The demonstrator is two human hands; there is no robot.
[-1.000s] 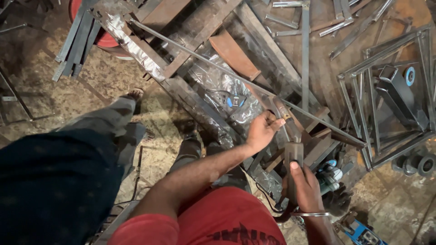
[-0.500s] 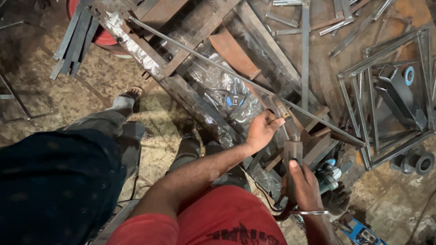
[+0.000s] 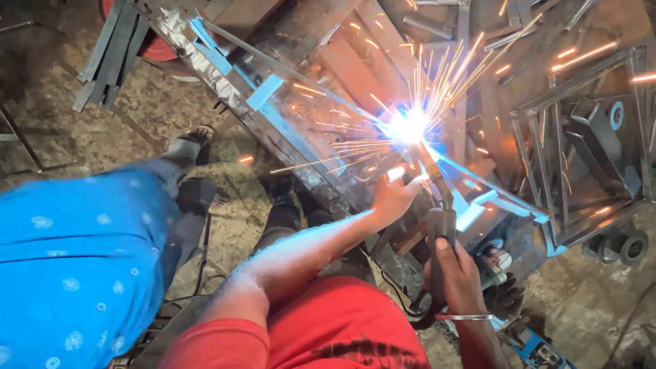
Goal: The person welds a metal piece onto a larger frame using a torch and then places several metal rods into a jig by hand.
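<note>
My right hand (image 3: 456, 272) grips the handle of a welding electrode holder (image 3: 441, 222), whose rod reaches up to a bright blue-white arc (image 3: 408, 125) on a long metal frame (image 3: 273, 89). Sparks fly out from the arc in all directions. My left hand (image 3: 391, 197) rests on the frame just below the arc, fingers pinching near the rod. A bangle sits on my right wrist. I wear a red shirt.
Another person in blue clothing (image 3: 75, 253) stands at the left, one foot (image 3: 195, 137) on the dirt floor. Metal bars (image 3: 102, 55) lie at the upper left. A welded metal frame (image 3: 588, 150) and small wheels (image 3: 615, 244) sit at the right. Cables run along the floor.
The welding arc has struck: bright light and sparks now burst from the rod tip on the frame. Both hands stay in nearly the same place.
</note>
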